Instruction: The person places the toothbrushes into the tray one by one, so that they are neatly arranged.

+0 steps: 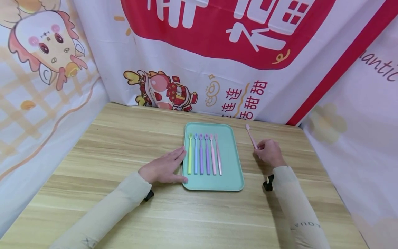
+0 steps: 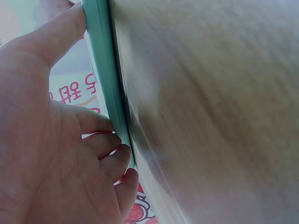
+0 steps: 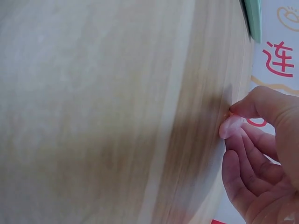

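A pale pink toothbrush (image 1: 251, 136) is pinched by its handle end between the thumb and fingers of my right hand (image 1: 269, 153), close over the table right of the tray. Its bristle head points toward the back wall. My left hand (image 1: 164, 166) rests against the left rim of a mint-green tray (image 1: 231, 159), thumb and fingers spread along the edge. Inside the tray, several toothbrushes lie side by side, heads to the back: a yellow-green one (image 1: 190, 155), a blue one (image 1: 196, 155), two purple ones (image 1: 201, 155) and two pink ones (image 1: 213, 155).
The wood-grain table (image 1: 124, 145) ends at a printed cloth wall (image 1: 192, 62) behind the tray. More printed cloth hangs on the left and right sides. A black wrist strap (image 1: 268, 182) shows by the right sleeve.
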Available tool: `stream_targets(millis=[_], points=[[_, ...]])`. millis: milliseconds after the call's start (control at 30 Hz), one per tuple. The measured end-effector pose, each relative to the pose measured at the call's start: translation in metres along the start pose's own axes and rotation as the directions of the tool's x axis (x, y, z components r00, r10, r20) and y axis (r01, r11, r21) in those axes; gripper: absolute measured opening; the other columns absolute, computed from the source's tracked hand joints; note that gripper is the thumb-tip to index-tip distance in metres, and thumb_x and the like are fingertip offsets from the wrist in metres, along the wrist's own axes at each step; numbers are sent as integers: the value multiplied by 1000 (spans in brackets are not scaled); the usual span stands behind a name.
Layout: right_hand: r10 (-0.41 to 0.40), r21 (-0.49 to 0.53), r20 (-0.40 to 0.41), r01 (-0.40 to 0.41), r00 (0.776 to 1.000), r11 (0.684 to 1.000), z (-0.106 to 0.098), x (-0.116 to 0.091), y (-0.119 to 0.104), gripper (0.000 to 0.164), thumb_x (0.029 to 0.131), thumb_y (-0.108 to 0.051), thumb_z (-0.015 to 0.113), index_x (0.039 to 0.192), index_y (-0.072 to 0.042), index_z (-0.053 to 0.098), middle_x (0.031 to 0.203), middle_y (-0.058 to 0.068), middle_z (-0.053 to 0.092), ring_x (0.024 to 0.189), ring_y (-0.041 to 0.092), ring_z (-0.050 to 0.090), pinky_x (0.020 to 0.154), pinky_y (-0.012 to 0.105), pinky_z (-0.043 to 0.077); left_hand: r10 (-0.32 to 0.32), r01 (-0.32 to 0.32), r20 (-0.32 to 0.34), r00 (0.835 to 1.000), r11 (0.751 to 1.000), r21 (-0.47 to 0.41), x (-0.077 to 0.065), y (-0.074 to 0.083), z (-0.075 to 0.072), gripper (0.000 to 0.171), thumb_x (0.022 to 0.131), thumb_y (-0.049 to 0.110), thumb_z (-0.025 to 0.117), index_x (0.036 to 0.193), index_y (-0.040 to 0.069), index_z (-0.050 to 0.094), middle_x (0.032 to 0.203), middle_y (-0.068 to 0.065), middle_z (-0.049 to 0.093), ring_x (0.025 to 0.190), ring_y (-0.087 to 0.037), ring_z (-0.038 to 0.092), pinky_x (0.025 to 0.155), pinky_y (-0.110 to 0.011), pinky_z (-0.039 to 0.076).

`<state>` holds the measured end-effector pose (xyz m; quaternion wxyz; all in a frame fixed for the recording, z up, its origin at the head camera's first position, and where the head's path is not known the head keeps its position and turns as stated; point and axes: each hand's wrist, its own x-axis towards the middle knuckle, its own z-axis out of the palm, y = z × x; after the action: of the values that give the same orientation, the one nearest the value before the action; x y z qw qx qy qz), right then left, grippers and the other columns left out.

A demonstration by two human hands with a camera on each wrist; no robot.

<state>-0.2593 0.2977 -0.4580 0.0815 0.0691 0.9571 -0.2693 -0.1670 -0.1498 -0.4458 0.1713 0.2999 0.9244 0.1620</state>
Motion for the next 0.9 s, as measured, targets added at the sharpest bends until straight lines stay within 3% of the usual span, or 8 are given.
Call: stream_targets(millis=[400,900], points=[[-48,-21,-40,47,998,999,0,-15,-8,26,95,-15,78,116,-1,75,101,17,75,83,25,66,64,27,58,5,-5,-8,1000,1000,-14,-3,3,-2,108,98,63,65,167,-3,15,178,-20,7,166,-36,11,135,-52,19],[-167,-45,-106,163,980,986,-5,-34,-11,23,94,-8,74,116,-1,75,104,17,76,90,26,69,76,35,64,6,-6,-4,1000,1000,4,-1,2,-1,107,99,63,64,167,-2,14,178,-20,6,167,-35,10,135,-52,18]])
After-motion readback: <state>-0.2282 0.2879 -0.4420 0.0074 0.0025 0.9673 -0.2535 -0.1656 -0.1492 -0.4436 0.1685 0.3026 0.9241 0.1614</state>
